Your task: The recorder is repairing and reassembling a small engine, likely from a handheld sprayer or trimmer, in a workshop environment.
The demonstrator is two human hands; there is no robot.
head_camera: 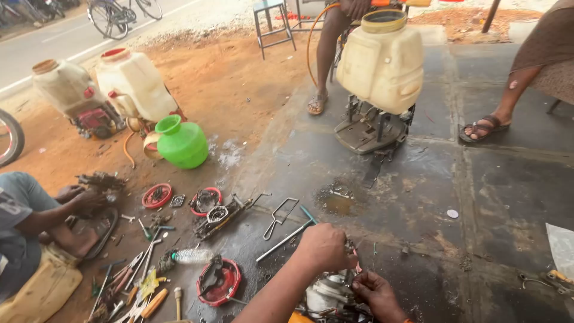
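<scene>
Between both hands: small metal part [351, 246], directly above grey engine [327, 293] on floor | left hand [324, 247] closed around part | right hand [372, 293] pinching its lower end | judged rigid, light, oily-slippery; grip by solid body | red pull-starter cover [219, 281] left of hands.

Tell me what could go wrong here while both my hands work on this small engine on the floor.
The small part pinched between your left hand and right hand could drop and vanish among the grime. The wet patch beside the engine may be slippery. Loose tools lie underfoot.
</scene>
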